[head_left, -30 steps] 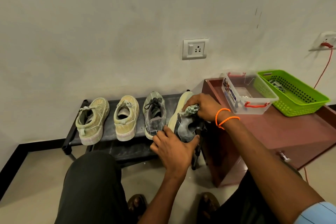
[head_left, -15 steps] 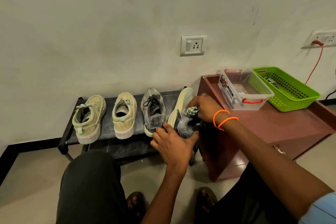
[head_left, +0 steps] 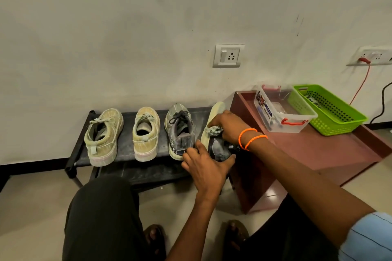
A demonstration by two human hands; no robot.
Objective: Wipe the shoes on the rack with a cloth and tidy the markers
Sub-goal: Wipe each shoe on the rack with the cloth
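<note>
While held, shoe apparently sole-leftward, lengthwise wallward.

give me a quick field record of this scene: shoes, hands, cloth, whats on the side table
shoes on rack: three upright, two beige, one grey
fourth shoe: grey shoe tipped on its side at the rack's right end, pale sole facing left
left hand: grips the tipped shoe's heel end
right hand: holds a bunched cloth against the shoe
side table: carries a clear box and a green basket
markers: cannot tell
</note>
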